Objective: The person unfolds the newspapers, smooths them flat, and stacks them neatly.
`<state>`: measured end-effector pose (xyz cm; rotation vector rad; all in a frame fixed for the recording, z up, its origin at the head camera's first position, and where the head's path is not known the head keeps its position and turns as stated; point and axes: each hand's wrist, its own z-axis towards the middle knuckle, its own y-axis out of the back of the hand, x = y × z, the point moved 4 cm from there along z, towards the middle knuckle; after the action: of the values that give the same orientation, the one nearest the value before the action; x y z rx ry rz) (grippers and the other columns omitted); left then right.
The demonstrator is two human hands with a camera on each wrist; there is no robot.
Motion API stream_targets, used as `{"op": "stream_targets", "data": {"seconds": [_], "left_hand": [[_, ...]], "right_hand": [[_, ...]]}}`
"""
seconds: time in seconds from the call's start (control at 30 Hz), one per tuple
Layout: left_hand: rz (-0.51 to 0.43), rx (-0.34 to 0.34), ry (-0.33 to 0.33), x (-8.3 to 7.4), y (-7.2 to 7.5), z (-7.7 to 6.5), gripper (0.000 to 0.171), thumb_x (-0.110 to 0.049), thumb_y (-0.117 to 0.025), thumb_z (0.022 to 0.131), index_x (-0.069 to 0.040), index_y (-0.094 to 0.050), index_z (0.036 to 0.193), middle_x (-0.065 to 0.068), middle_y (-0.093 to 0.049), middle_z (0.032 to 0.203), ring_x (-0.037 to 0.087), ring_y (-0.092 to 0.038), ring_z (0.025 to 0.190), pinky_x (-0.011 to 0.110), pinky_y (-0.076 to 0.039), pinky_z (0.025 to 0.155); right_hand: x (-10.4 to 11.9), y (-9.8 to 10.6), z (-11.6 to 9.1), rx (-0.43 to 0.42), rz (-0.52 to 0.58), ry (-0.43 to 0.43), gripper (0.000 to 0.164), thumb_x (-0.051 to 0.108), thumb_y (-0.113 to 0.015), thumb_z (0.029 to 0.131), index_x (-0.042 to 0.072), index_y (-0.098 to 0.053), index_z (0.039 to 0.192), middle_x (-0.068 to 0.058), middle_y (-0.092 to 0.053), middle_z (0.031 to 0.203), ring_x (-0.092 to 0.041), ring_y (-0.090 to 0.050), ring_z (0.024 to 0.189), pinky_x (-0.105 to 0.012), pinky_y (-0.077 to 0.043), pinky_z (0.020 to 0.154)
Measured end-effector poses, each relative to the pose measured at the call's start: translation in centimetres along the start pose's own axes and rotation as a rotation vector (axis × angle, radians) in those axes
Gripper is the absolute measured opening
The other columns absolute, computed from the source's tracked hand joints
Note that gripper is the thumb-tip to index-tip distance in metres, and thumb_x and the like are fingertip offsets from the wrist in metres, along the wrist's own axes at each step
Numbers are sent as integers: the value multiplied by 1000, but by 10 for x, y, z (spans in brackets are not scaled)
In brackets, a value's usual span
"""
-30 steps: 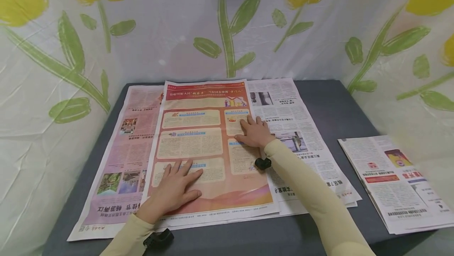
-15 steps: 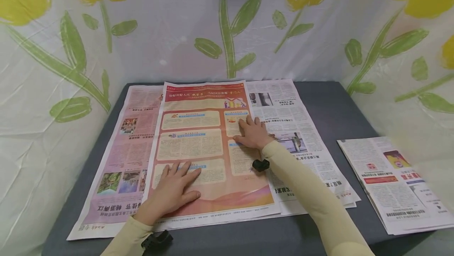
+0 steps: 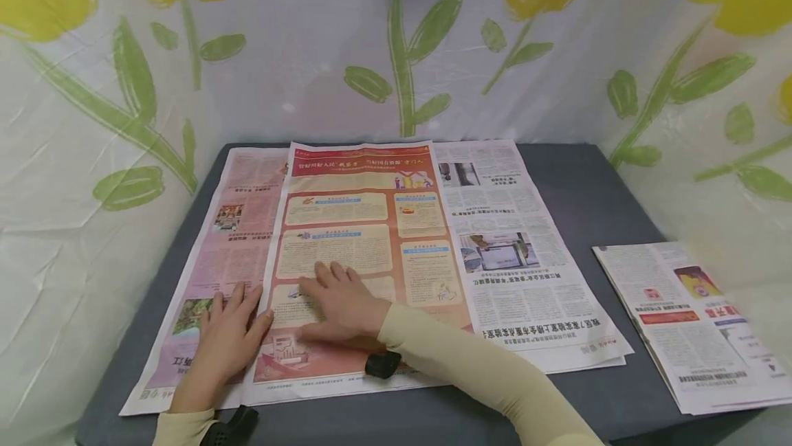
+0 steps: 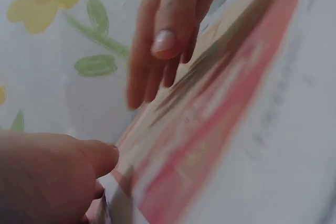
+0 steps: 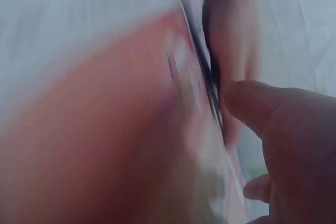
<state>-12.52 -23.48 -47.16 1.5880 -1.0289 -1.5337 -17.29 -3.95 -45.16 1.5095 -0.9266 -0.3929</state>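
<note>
An orange-red newspaper page lies flat on a larger spread newspaper, with a pink-purple page showing at its left and a black-and-white page at its right. My left hand rests with fingers extended over the pink-purple page, along the orange page's left edge. Spread over the lower left of the orange page is my right hand, fingers apart. The left wrist view shows the right hand above the page and my left thumb near its edge. Blur softens the right wrist view.
A folded newspaper stack lies at the table's right side. The dark grey tabletop shows around the papers. A flower-printed white curtain encloses the back and sides.
My right hand has swept left and toward me, from the orange page's right side to its lower left. My left hand has slid left off the middle of that page to its left edge.
</note>
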Motion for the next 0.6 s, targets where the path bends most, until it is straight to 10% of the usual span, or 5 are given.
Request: {"op": "stream_targets", "data": {"seconds": [0.2, 0.6], "left_hand": [[-4, -57, -35, 1, -2, -4, 53, -28, -50, 106, 2, -48, 148, 38, -27, 159, 70, -12, 145, 83, -10, 109], [-30, -31, 7, 2, 0, -5, 60, -38, -46, 107, 2, -42, 153, 38, -24, 160, 69, -9, 146, 83, -5, 111]], "right_hand": [[37, -21, 4, 9, -105, 14, 100, 80, -56, 84, 26, -26, 163, -10, -21, 171, -34, -21, 158, -49, -26, 125], [40, -25, 6, -14, -94, 1, 89, 72, -62, 88, 28, -34, 160, -3, -27, 170, -29, -22, 159, -46, -25, 127]]}}
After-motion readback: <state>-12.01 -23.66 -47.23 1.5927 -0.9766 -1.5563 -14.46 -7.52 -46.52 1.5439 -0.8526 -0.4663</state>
